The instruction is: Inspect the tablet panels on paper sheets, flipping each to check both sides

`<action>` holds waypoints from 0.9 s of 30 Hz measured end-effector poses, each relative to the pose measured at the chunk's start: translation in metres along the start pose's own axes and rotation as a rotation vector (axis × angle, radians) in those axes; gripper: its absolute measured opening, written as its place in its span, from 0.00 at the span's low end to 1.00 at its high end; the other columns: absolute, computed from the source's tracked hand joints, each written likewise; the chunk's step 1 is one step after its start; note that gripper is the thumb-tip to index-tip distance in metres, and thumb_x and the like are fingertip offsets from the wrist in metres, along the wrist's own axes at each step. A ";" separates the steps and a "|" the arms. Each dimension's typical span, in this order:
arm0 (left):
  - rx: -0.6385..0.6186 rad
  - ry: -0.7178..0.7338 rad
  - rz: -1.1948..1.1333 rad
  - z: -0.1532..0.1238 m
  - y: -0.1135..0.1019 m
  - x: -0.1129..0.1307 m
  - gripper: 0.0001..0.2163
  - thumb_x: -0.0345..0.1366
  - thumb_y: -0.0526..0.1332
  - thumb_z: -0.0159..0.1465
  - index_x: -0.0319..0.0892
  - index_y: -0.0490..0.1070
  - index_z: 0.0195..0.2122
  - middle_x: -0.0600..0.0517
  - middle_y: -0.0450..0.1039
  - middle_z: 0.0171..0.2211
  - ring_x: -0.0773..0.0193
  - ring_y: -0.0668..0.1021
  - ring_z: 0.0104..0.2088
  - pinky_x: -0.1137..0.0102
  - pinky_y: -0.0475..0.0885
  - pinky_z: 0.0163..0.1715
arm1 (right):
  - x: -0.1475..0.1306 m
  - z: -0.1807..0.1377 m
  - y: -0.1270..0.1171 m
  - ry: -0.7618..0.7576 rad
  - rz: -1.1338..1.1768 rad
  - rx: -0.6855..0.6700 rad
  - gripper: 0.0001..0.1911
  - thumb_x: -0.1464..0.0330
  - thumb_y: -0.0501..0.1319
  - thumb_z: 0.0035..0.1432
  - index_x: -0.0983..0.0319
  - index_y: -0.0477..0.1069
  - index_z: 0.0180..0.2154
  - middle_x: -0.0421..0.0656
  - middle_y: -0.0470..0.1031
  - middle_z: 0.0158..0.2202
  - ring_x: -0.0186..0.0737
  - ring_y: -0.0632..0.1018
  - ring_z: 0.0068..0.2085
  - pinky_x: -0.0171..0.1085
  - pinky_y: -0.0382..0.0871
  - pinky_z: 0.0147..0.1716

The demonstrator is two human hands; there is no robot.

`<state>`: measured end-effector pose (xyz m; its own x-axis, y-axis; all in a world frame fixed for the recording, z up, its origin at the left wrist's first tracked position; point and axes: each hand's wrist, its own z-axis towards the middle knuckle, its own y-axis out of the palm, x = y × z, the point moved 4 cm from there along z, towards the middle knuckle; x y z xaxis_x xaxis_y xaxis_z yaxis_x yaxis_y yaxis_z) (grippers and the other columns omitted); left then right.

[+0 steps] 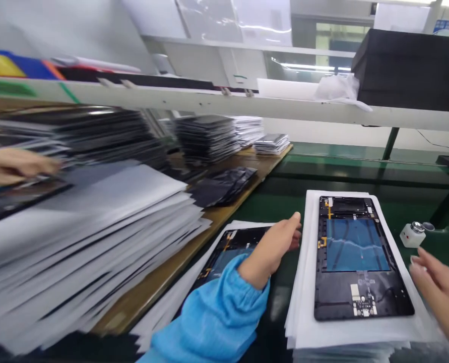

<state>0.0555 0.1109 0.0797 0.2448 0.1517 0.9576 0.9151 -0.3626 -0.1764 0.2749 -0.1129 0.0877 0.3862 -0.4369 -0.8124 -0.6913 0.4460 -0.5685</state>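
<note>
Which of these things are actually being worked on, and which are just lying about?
In hand:
- left hand on the left tablet panel
- right hand beside the right tablet panel on white sheets

Lying about:
- small white pot
- black box
- rear stacks

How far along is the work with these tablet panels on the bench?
Looks done: one opened tablet panel lies squarely on the right stack of white sheets. In hand: the left hand rests open on a second panel beside it, and the right hand hovers open at that stack's edge. Left: probably plenty, judging by the tall interleaved pile and further stacks behind.
</note>
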 end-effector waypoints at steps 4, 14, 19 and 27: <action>-0.149 0.025 0.490 -0.048 0.008 0.005 0.21 0.54 0.50 0.56 0.39 0.64 0.26 0.49 0.69 0.27 0.61 0.71 0.28 0.69 0.62 0.27 | -0.006 0.050 0.006 0.153 0.115 -0.142 0.37 0.46 0.53 0.50 0.60 0.59 0.56 0.45 0.67 0.52 0.51 0.68 0.51 0.45 0.55 0.52; 0.045 0.150 1.084 -0.081 0.027 0.030 0.17 0.35 0.38 0.65 0.39 0.65 0.30 0.44 0.73 0.30 0.52 0.76 0.34 0.64 0.62 0.30 | -0.029 0.052 0.014 0.022 -0.134 -0.013 0.23 0.53 0.49 0.54 0.56 0.71 0.45 0.42 0.72 0.47 0.50 0.68 0.50 0.45 0.56 0.50; 0.101 0.247 1.221 -0.087 0.028 0.047 0.16 0.29 0.39 0.63 0.38 0.66 0.34 0.44 0.72 0.29 0.50 0.76 0.32 0.64 0.63 0.27 | -0.030 0.048 0.015 0.017 -0.141 0.053 0.24 0.52 0.49 0.54 0.57 0.71 0.46 0.42 0.71 0.48 0.50 0.68 0.50 0.45 0.57 0.50; 0.027 0.122 0.624 -0.066 0.024 0.036 0.23 0.47 0.46 0.62 0.38 0.60 0.53 0.43 0.70 0.44 0.53 0.72 0.45 0.64 0.64 0.44 | -0.048 0.032 0.004 -0.001 -0.110 0.144 0.22 0.52 0.48 0.55 0.53 0.69 0.45 0.38 0.69 0.50 0.46 0.66 0.52 0.39 0.63 0.44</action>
<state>0.0646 0.0470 0.1248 0.6977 -0.1870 0.6916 0.6203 -0.3253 -0.7137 0.2729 -0.0644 0.1203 0.4556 -0.4882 -0.7444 -0.5502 0.5030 -0.6666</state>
